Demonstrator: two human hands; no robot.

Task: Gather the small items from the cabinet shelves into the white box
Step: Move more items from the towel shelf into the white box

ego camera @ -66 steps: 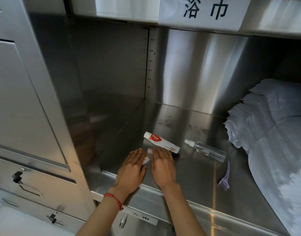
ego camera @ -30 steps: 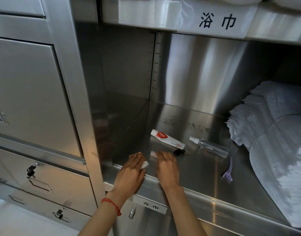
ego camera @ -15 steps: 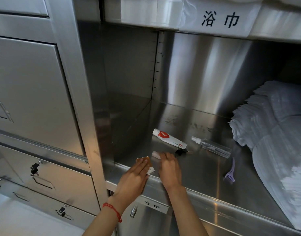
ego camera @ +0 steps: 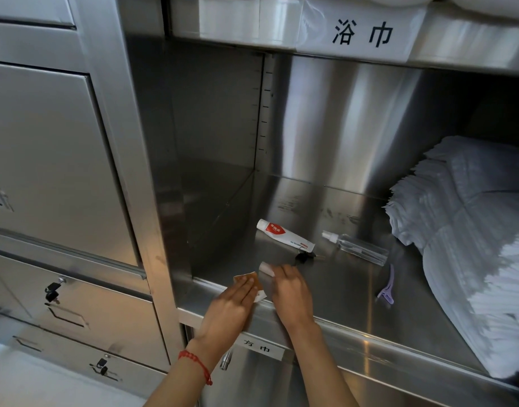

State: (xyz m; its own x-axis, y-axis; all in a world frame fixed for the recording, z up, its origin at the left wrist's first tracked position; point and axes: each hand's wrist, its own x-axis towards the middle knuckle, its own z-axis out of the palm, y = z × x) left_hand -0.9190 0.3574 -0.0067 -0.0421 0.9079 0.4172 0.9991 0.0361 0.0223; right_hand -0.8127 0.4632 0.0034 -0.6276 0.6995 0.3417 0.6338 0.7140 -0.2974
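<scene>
At the lower centre of the frame, 2 hands are laid on the front lip of the steel shelf. The left hand is spread flat, fingers straight, pressing a small tan and white packet against the shelf edge. The right hand is also laid palm down beside it, its fingertips touching a small pale object; whether that object is pinched or merely pushed cannot be told.

Compared with half a second ago, both hands and the 2 small pieces are found slightly nearer the shelf edge, so the items appear to be dragged forward rather than lifted. This is judged to be the sliding step before a pick-up; nothing is held clear of the shelf yet.

Left behind, just above the hands in the frame, are a white tube with a red label, a small black clip touching its lower end, a clear spray bottle to the right, and a purple hair clip near the stack of white towels at the right edge. The white box is not seen in this view, so most of the gathering is judged undone.
</scene>
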